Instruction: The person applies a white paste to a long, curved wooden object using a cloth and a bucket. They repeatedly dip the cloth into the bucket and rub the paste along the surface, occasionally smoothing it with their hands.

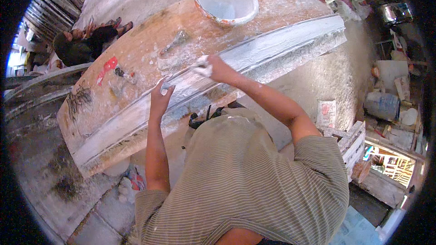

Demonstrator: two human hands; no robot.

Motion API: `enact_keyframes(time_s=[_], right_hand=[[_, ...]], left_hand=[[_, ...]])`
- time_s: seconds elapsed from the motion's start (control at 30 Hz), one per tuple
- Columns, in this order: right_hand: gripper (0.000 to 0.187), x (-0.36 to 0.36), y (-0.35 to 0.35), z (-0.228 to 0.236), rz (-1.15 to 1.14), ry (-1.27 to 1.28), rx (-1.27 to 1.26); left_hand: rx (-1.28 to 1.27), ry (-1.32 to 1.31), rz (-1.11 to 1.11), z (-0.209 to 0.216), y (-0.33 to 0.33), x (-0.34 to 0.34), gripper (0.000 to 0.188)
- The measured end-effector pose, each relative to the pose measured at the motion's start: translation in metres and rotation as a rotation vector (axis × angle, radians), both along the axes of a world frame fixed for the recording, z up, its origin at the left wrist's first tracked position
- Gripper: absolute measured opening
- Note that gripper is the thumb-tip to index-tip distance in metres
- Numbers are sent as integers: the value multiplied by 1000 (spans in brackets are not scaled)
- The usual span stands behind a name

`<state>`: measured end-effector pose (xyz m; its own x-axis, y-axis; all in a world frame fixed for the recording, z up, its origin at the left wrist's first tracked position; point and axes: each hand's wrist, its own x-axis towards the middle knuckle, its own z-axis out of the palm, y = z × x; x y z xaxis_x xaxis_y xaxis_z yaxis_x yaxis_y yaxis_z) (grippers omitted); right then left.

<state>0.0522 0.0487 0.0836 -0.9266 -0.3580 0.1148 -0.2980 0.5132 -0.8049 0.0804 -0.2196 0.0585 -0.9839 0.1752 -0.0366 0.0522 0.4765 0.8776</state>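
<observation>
A long white plaster-coated moulding (290, 43) with lengthwise ridges lies across the bench in front of me. My left hand (161, 94) is at its far edge, with thumb and fingers apart and white on the fingertips. Farther right, my right hand (216, 69) is closed over the moulding, its fingers coated in white. A white clump (203, 67) shows at those fingers; whether it is wet plaster or a rag, I cannot tell. Beyond the hands stands an orange-rimmed bucket (226, 2), its inside coated white.
The brown, white-spattered bench (150, 31) bears a caked flat tool (174, 43), a red scrap (107, 70) and tangled dark fibres (79, 101). A person's dark-clothed legs (86, 45) are at far left. A blue drum (382, 105) and a wooden crate (354, 147) stand right.
</observation>
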Motion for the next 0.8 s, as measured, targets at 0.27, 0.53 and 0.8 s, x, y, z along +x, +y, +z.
enact_keyframes(time_s=[0.27, 0.53, 0.8], right_hand=[[22, 25, 130, -67, -335, 8, 114], [22, 26, 154, -57, -623, 69, 426], [53, 73, 39, -104, 155, -224, 857]], left_hand=[[-383, 12, -130, 5, 9, 14, 44], [-324, -43, 51, -6, -12, 25, 45], [-366, -65, 132, -21, -56, 51, 46]])
